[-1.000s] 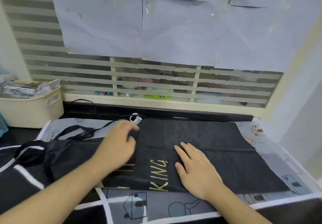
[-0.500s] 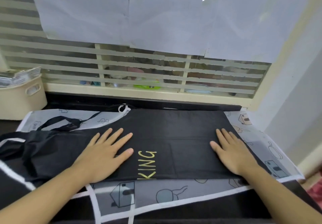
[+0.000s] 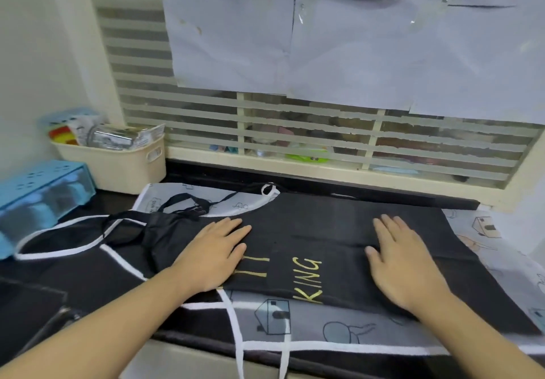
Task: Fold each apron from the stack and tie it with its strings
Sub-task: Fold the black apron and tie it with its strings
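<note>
A black apron (image 3: 330,225) with gold letters "KING" lies folded lengthwise across the counter. My left hand (image 3: 215,252) presses flat on its left part, fingers straight and together. My right hand (image 3: 404,260) lies flat on the right part, fingers straight. The apron's black strings (image 3: 182,204) and bunched bib end trail to the left. Under it lie a grey printed apron (image 3: 295,319) and a black apron with white trim (image 3: 88,269).
A cream basket (image 3: 118,160) with packets stands at the back left, with a blue plastic box (image 3: 44,193) in front of it. A slatted window with taped paper sheets runs along the back. White straps (image 3: 239,334) hang over the counter's front edge.
Both hands have slid over the apron: the right one inward toward the middle, the left one slightly left with fingers now together. The camera has swung left, showing the basket and blue box.
</note>
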